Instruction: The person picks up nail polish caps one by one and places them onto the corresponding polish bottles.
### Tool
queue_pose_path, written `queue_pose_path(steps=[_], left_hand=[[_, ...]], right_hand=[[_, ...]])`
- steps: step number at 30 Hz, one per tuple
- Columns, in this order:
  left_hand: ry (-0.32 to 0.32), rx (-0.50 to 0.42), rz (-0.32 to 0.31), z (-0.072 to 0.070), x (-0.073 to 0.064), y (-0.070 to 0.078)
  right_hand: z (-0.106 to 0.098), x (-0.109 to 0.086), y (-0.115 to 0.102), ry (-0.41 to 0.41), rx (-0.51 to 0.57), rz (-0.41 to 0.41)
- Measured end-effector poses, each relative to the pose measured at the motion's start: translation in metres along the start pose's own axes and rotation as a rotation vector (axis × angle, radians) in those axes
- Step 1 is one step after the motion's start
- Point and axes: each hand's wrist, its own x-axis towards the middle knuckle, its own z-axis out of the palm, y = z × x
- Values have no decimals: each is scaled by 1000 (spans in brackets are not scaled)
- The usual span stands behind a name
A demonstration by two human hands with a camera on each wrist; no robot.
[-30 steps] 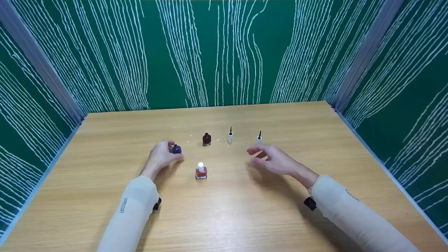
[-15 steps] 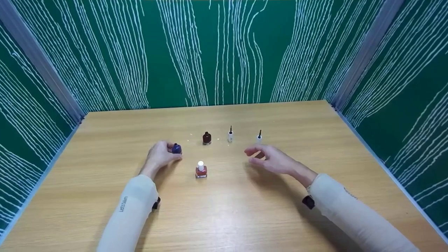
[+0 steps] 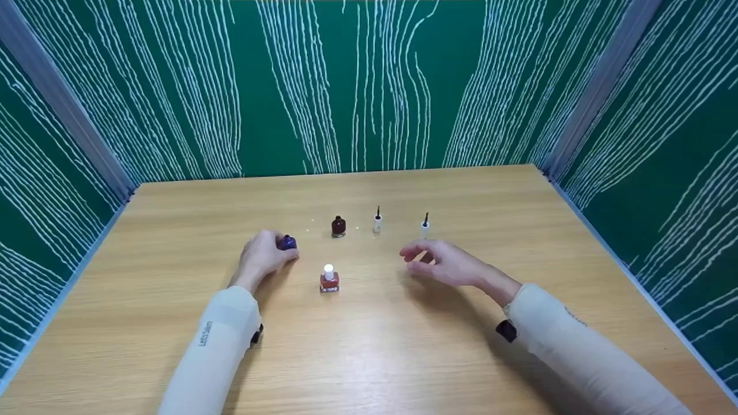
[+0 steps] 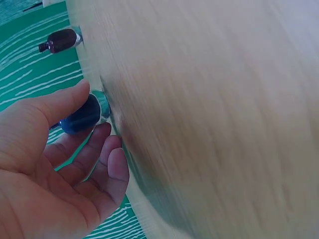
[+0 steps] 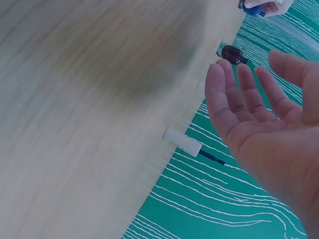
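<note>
My left hand [image 3: 262, 257] holds a blue nail polish bottle [image 3: 287, 242] between thumb and fingers. In the left wrist view that uncapped bottle [image 4: 82, 117] stands on the table, the thumb on one side and fingertips on the other. My right hand [image 3: 447, 263] hovers over the table with loosely bent fingers and nothing in it. Just beyond it a white cap with its brush pointing up [image 3: 425, 226] stands on the table. A second white brush cap [image 3: 377, 222] and an uncapped dark red nail polish bottle [image 3: 338, 226] stand between the hands, farther back.
A capped red nail polish bottle [image 3: 329, 280] with a white cap stands nearer, between the hands. Small white specks lie around the dark red bottle. Green panels with white lines [image 3: 323, 86] enclose the wooden table [image 3: 369, 357] at the back and sides.
The right hand has drifted slightly to the left. The left hand stays on the blue bottle, its fingers a little closer round it. The other bottles and caps have not moved.
</note>
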Motion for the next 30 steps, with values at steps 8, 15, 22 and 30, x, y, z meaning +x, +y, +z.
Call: queue_pose_path(steps=[8, 15, 22, 30], left_hand=[[-3, 10, 3, 2, 4, -1], [-2, -1, 1, 1, 3, -2], [-3, 9, 1, 2, 2, -3], [0, 15, 21, 1, -1, -4]], right_hand=[[0, 0, -1, -15, 10, -6], [0, 1, -2, -29, 5, -23], [0, -1, -4, -49, -2, -14], [2, -1, -2, -60, -15, -63]])
